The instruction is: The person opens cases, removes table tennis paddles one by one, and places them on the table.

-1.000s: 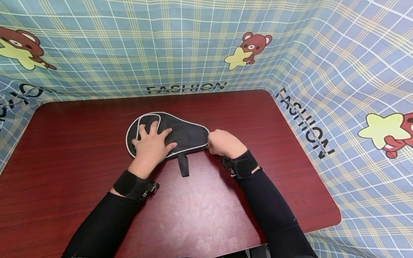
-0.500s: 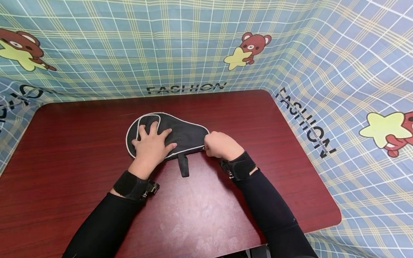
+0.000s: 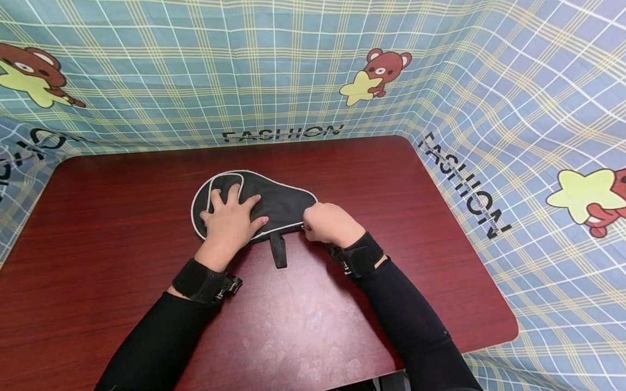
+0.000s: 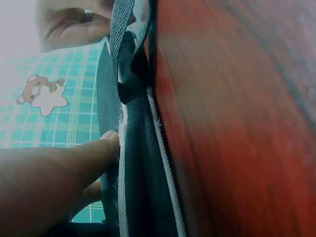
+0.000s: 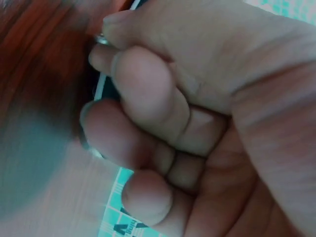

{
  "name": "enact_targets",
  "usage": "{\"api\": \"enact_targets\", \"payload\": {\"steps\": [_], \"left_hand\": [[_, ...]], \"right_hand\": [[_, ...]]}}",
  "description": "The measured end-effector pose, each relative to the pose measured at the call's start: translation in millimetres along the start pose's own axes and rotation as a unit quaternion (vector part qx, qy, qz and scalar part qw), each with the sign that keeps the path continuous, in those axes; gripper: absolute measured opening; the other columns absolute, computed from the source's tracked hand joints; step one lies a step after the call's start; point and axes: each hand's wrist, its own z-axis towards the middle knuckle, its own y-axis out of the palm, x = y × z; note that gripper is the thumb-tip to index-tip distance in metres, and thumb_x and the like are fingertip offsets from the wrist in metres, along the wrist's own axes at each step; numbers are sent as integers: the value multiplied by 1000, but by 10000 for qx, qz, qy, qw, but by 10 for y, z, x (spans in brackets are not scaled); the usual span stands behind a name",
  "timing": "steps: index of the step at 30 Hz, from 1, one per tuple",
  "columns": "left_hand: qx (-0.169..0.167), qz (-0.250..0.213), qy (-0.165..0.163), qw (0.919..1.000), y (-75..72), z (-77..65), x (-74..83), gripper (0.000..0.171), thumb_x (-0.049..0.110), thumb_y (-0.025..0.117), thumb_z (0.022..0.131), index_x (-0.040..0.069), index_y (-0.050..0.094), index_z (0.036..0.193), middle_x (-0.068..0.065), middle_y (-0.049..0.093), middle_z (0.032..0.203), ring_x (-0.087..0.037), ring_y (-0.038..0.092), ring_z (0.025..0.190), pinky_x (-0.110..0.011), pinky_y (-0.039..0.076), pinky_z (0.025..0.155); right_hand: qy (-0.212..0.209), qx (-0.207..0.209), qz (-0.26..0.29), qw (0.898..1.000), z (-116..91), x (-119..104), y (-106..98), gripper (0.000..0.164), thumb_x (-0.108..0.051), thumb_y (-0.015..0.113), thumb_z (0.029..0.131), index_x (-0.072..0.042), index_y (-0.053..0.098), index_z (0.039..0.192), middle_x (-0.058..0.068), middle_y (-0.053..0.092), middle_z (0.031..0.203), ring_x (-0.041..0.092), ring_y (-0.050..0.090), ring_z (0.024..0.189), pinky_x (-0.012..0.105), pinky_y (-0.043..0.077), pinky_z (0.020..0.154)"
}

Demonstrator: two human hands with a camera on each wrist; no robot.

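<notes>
A black table tennis bat case (image 3: pixel 281 203) with white piping lies flat on the table, its narrow end to the right. My left hand (image 3: pixel 227 222) rests on the wide end with fingers spread. At the near edge by the narrow end, my right hand (image 3: pixel 332 224) has curled fingers. In the right wrist view its thumb and forefinger pinch a small metal zipper pull (image 5: pixel 101 38), mostly hidden by the fingertips. A short black strap loop (image 3: pixel 278 252) sticks out from the near edge, between the hands. The left wrist view shows the case's side band (image 4: pixel 140 143) between two white pipings.
The dark red wooden table (image 3: pixel 122 217) has rounded corners. A blue plaid cloth (image 3: pixel 283 65) with bears and lettering hangs behind it and along the right side. Black straps with small devices sit on both wrists.
My right hand has slid a little left and nearer along the case's near edge, away from the narrow tip. The left hand and the case have stayed put.
</notes>
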Motion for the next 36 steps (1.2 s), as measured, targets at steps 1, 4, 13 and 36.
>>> {"api": "enact_targets", "payload": {"steps": [1,4,13,36], "left_hand": [[-2,1,-1,10000,2,2,0,63,55,63,94,28,49,149,-20,16,162,-56,9,142,-83,32,87],[-3,4,-1,10000,8,7,-3,63,54,63,94,28,49,149,-20,16,163,-56,9,142,-83,31,87],[-21,-48,19,10000,7,8,-4,63,54,63,94,27,49,149,-21,16,162,-57,8,143,-84,29,88],[52,-330,61,9994,-69,24,-186,84,55,71,87,19,37,155,-24,15,162,-57,13,144,-83,23,99]], "right_hand": [[8,5,-33,10000,3,-8,1,49,-14,67,82,-23,32,49,-12,19,55,9,19,56,28,20,51],[69,80,-134,9999,11,-30,11,47,-15,68,80,-24,36,48,-12,23,55,10,24,55,28,25,50],[312,329,-397,9982,37,-63,67,38,-19,71,77,-23,48,48,-10,42,55,12,44,53,36,45,52],[60,1081,899,9901,187,253,153,55,-29,61,100,-15,46,151,10,46,149,25,47,137,39,38,113]]}}
